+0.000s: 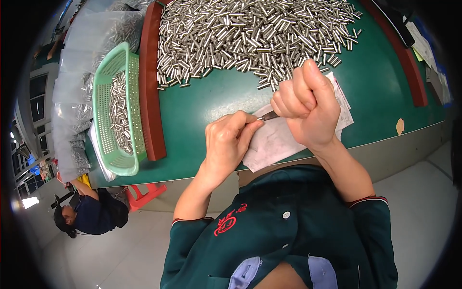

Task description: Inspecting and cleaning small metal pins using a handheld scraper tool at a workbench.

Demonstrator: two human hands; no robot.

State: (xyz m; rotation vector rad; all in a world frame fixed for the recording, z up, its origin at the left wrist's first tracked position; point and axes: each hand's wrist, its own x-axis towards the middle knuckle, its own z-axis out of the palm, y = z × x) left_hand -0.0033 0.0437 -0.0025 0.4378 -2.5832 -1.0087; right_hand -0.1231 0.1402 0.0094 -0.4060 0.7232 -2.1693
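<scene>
My left hand (225,137) pinches a small metal pin (260,118) between thumb and fingertips. My right hand (310,103) is closed in a fist around a tool whose dark tapered end (270,115) points left and meets the pin. The rest of that tool is hidden in the fist, so its exact kind does not show. Under both hands lies a smudged white sheet (269,149), near the front edge of the green table (192,106). Beyond them spreads a large heap of shiny metal pins (250,38), its nearest pins just past my right hand.
Brown-red bars flank the work area, one at left (150,96) and one at right (409,67). A green plastic basket (101,120) of pins stands outside the left bar, beside clear bags (72,103) of metal parts. Another person (98,212) and a red stool (147,195) are at lower left.
</scene>
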